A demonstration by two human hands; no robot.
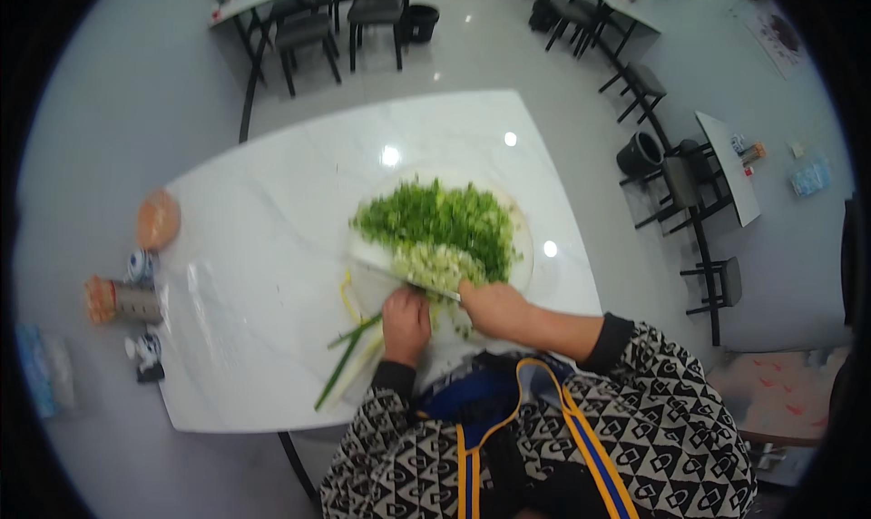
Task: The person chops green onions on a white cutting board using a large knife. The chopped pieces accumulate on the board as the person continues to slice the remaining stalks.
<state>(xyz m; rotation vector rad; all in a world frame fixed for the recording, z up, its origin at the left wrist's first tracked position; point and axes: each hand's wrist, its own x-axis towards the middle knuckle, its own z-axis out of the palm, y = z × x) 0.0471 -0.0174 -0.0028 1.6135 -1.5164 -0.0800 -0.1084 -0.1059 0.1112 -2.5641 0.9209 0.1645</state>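
My right hand (495, 309) grips a kitchen knife (405, 276), its blade pointing left across the near part of a round, pale cutting board (522, 247). Just below the blade, the curled fingers of my left hand (406, 318) press on a bunch of scallions (348, 364), whose uncut lengths trail to the lower left. Beyond the blade lies a broad heap of chopped green scallion (435, 213). Paler chopped pieces (439, 264) are piled on its near side, against the knife. What lies directly under my left fingers is hidden.
The board rests on a white marble-patterned table (272, 192). A yellow band (348, 298) lies beside the scallions. Along the left edge stand a chopstick holder (136, 301), a blue-and-white pot (141, 266) and an orange rounded object (158, 219). Chairs (306, 36) and a black bin (639, 153) stand beyond.
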